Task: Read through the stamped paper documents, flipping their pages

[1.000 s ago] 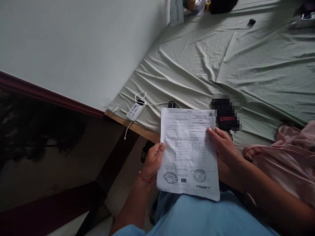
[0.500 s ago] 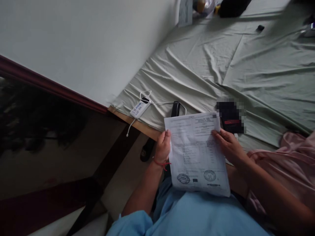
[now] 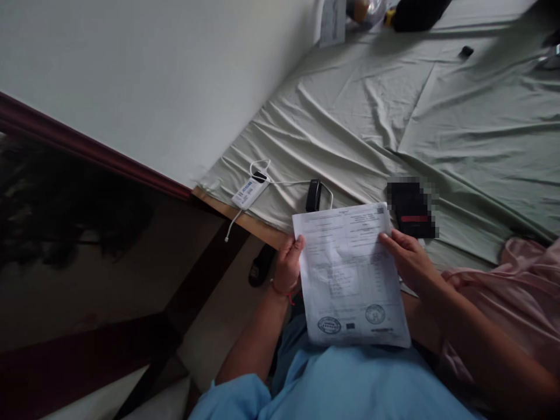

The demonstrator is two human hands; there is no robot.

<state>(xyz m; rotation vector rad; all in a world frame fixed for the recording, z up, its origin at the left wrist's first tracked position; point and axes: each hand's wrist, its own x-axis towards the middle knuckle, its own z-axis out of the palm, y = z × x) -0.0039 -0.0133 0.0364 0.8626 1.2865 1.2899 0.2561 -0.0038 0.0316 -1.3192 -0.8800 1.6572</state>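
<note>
A printed sheet of paper (image 3: 350,274) with two round stamps near its lower edge sits just right of centre in the lower half of the frame, above the person's lap in light blue cloth (image 3: 350,385). The left hand (image 3: 289,265) closes on its left edge with the thumb on top, and the right hand (image 3: 409,262) grips its right edge, fingers resting on the page. Above it on the pale green bedsheet (image 3: 394,116) lie a small black device (image 3: 313,195) on a white cable, a white charger (image 3: 249,192) further left, a blurred dark item (image 3: 411,207) to the right and pink cloth (image 3: 520,291) at the right edge.

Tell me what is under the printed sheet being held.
Under the printed sheet a light blue garment shows below its lower edge; the left hand and right hand grip its sides. Whatever lies directly beneath is covered.
</note>
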